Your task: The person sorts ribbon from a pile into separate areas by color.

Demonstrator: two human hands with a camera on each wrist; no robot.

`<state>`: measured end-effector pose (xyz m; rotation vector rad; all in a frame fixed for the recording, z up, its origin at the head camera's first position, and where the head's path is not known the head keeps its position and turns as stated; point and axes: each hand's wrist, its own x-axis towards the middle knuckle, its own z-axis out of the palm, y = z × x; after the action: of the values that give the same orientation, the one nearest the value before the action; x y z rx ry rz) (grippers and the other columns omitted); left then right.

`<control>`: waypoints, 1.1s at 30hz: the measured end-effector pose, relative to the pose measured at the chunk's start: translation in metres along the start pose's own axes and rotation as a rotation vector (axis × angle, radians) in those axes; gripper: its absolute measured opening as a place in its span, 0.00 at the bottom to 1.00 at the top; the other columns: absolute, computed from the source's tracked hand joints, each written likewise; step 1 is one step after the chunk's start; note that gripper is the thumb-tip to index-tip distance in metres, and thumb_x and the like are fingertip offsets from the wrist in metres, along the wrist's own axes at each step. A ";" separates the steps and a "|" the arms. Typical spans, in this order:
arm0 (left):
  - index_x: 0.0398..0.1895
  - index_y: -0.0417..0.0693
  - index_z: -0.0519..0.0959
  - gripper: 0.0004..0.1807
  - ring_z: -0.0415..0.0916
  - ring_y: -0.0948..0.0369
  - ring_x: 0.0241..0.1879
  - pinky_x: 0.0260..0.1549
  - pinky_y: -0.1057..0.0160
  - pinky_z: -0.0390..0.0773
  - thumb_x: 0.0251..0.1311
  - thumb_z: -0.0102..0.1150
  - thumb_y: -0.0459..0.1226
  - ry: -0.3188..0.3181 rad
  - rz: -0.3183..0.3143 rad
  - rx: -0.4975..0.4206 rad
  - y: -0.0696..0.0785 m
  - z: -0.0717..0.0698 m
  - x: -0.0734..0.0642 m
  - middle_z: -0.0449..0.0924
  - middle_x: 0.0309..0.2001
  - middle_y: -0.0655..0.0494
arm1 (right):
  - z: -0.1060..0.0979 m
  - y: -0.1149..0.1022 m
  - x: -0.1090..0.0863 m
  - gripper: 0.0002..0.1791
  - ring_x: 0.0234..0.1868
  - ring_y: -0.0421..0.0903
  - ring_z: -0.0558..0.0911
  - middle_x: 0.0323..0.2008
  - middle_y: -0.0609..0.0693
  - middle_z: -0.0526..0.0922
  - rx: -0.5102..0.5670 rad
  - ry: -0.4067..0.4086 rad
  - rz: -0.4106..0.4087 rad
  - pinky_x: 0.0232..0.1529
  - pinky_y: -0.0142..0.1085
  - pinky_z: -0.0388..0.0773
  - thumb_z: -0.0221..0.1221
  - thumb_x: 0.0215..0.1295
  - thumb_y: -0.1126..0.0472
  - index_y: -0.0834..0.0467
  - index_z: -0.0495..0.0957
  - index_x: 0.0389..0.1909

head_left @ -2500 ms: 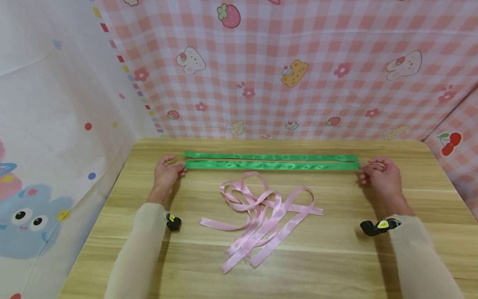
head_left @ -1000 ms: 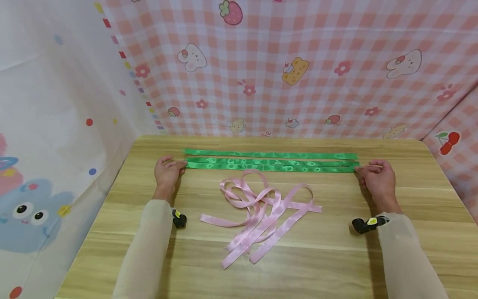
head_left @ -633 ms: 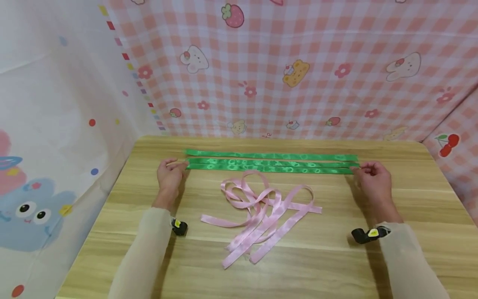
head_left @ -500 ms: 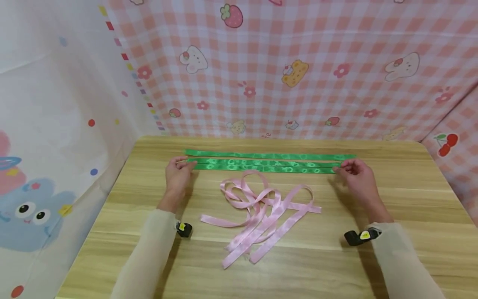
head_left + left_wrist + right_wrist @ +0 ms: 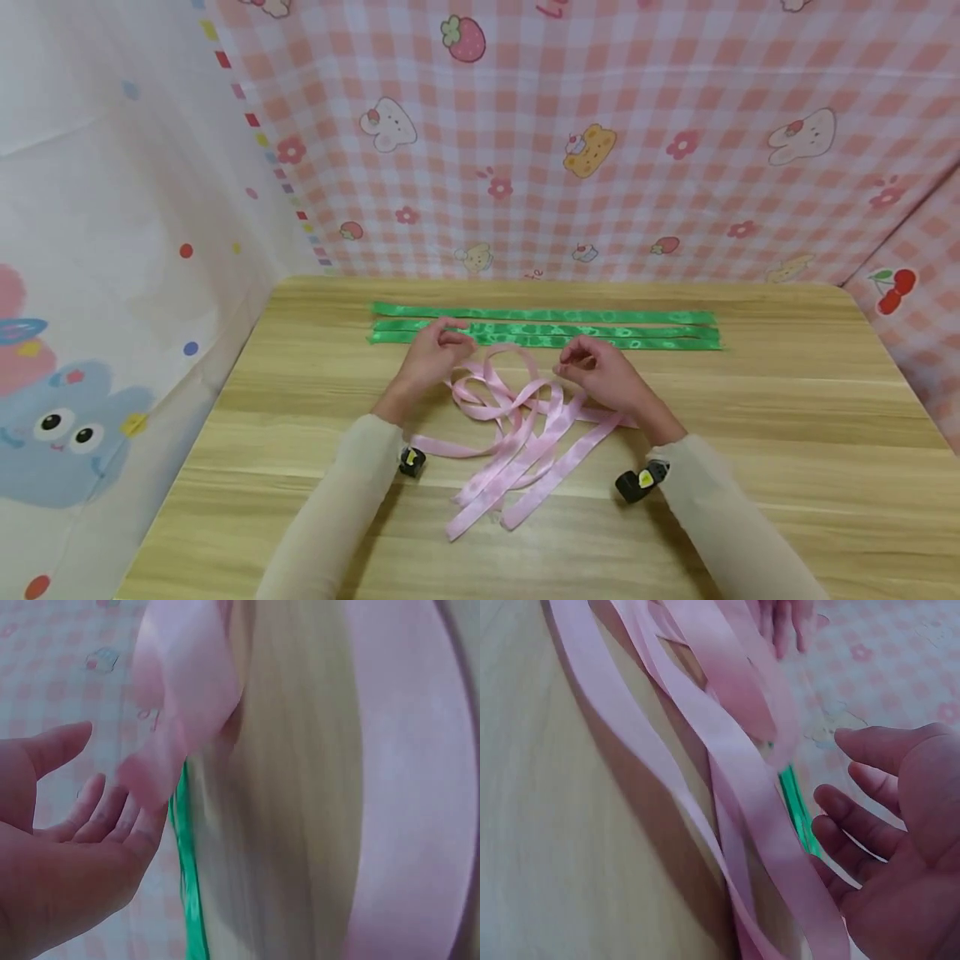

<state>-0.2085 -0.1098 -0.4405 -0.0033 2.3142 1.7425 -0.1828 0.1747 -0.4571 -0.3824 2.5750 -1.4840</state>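
Three green satin ribbons lie straight and parallel along the far side of the table: a far one (image 5: 540, 316), a middle one (image 5: 525, 329) and a near one (image 5: 637, 343). In front of them is a loose, looped heap of pink satin ribbons (image 5: 517, 479). My left hand (image 5: 435, 357) hovers at the heap's far left, its fingers loosely bent and holding nothing. Over the far right of the heap is my right hand (image 5: 606, 375), also holding nothing. Thumb and fingers (image 5: 855, 825) stand apart in the right wrist view. Pink loops rise close to the left fingertips (image 5: 154, 802).
The wooden table (image 5: 787, 417) backs onto a pink checked cloth (image 5: 525, 108). A white printed cloth (image 5: 135, 192) hangs along the left side. Black wrist cameras (image 5: 641, 481) sit at both cuffs.
Two green strips showed at first, then three as the near one was laid down. Both hands have let go of its ends and moved inward to the pink ribbons.
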 end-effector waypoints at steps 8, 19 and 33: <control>0.59 0.44 0.73 0.22 0.80 0.55 0.41 0.39 0.63 0.80 0.61 0.63 0.32 -0.039 -0.042 0.068 -0.007 0.020 -0.004 0.82 0.45 0.47 | 0.025 -0.006 0.001 0.06 0.34 0.45 0.75 0.32 0.51 0.78 -0.024 -0.039 -0.021 0.36 0.33 0.72 0.62 0.64 0.67 0.60 0.76 0.39; 0.57 0.46 0.73 0.24 0.81 0.58 0.32 0.24 0.63 0.81 0.56 0.62 0.24 -0.113 -0.029 0.116 -0.009 0.033 -0.026 0.82 0.42 0.45 | 0.041 -0.017 -0.019 0.17 0.29 0.45 0.72 0.32 0.53 0.78 -0.011 -0.032 0.067 0.28 0.34 0.71 0.66 0.58 0.69 0.60 0.70 0.44; 0.60 0.42 0.71 0.25 0.82 0.47 0.40 0.39 0.53 0.84 0.60 0.52 0.19 -0.413 0.164 -0.039 -0.011 0.026 -0.047 0.80 0.42 0.39 | 0.041 -0.024 -0.037 0.22 0.32 0.46 0.77 0.39 0.56 0.82 0.004 0.010 0.138 0.26 0.33 0.76 0.64 0.60 0.71 0.61 0.66 0.52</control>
<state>-0.1566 -0.0952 -0.4481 0.5033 2.0241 1.6690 -0.1340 0.1399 -0.4571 -0.1933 2.5484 -1.4466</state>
